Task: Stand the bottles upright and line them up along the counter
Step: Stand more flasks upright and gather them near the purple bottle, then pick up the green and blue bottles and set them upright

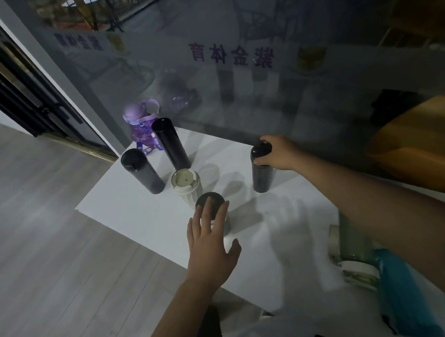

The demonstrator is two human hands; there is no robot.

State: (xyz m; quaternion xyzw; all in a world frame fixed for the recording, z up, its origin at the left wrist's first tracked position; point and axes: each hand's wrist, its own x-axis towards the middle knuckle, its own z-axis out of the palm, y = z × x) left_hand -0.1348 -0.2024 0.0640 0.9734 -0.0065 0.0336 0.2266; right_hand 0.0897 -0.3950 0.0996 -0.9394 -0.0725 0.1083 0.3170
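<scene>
On the white counter [142, 217] stand a purple bottle [143, 126], two tall black bottles [170, 144] [142, 170], and a white ribbed cup [186, 186]. A grey bottle with a dark lid [209, 204] stands nearest me, and my left hand [210, 245] hovers over it with fingers spread, fingertips at the lid. My right hand [279, 153] grips the cap of another upright black bottle [262, 176] at the back right. A clear bottle [355, 262] and a blue bottle [405, 295] lie on their sides at the right, partly hidden by my right arm.
A glass wall with printed characters [231, 54] runs along the counter's far edge. The counter's left edge drops to a grey wood floor [53, 239]. A yellow object [416, 144] sits behind the glass at right.
</scene>
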